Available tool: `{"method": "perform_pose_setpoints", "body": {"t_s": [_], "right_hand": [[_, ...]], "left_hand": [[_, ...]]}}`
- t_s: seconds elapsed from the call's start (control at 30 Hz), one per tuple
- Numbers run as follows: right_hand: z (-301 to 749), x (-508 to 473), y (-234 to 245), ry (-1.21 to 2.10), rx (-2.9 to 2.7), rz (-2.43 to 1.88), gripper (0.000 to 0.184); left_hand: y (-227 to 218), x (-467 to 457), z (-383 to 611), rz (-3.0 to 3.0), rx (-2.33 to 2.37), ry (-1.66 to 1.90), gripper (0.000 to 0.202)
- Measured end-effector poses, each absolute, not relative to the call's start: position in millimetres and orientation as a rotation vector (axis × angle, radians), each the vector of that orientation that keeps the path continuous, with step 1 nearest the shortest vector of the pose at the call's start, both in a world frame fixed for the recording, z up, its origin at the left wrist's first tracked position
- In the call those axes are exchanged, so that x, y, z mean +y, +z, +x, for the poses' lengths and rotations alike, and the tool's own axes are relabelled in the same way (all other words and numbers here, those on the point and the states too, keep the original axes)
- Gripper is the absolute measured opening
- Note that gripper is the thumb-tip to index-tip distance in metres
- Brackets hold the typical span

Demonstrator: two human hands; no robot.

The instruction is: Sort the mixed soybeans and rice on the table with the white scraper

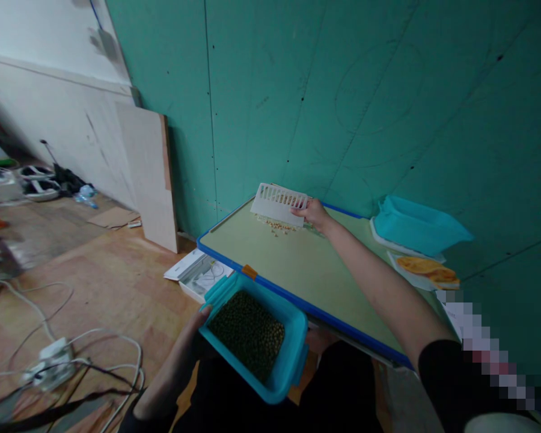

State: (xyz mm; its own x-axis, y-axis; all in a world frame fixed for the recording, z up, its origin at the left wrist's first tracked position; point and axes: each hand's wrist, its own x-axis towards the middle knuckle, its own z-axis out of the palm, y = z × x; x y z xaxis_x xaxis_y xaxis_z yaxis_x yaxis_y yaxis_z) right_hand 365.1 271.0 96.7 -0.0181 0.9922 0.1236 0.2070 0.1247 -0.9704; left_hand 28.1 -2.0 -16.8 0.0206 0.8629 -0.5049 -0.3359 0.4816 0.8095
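My left hand (pixel 199 325) grips the left side of a blue plastic tub (pixel 295 337), which is tilted in front of the table's near edge. Small dark green beans (pixel 241 328) cover its bottom, with some paler beans among them at the right. Stretched across the table (pixel 247 252), my right hand (pixel 315 214) is closed on the right end of a white slotted plastic plate (pixel 275 210). The plate leans at the far edge. Pale yellow beans (pixel 282 227) lie scattered just in front of it, and more show through its slots.
At the table's right stand a blue container (pixel 415 225) and a flat packet with orange-brown contents (pixel 426 269). The green wall (pixel 270 108) rises right behind the table. An opened white box (pixel 202 276) is at left, below table height. Cables and a power strip (pixel 54 364) lie on the floor.
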Motion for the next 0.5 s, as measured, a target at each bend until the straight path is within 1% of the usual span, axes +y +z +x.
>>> {"method": "perform_pose_setpoints", "body": {"t_s": [0.3, 0.5], "right_hand": [[366, 253, 112, 1.056, -1.508, -1.291, 0.033], [357, 255, 113, 0.945, -1.565, -1.217, 0.038]], "left_hand": [[-17, 2, 22, 0.517, 1.250, 0.952, 0.079], [-21, -4, 14, 0.550, 1.219, 1.015, 0.073]]}}
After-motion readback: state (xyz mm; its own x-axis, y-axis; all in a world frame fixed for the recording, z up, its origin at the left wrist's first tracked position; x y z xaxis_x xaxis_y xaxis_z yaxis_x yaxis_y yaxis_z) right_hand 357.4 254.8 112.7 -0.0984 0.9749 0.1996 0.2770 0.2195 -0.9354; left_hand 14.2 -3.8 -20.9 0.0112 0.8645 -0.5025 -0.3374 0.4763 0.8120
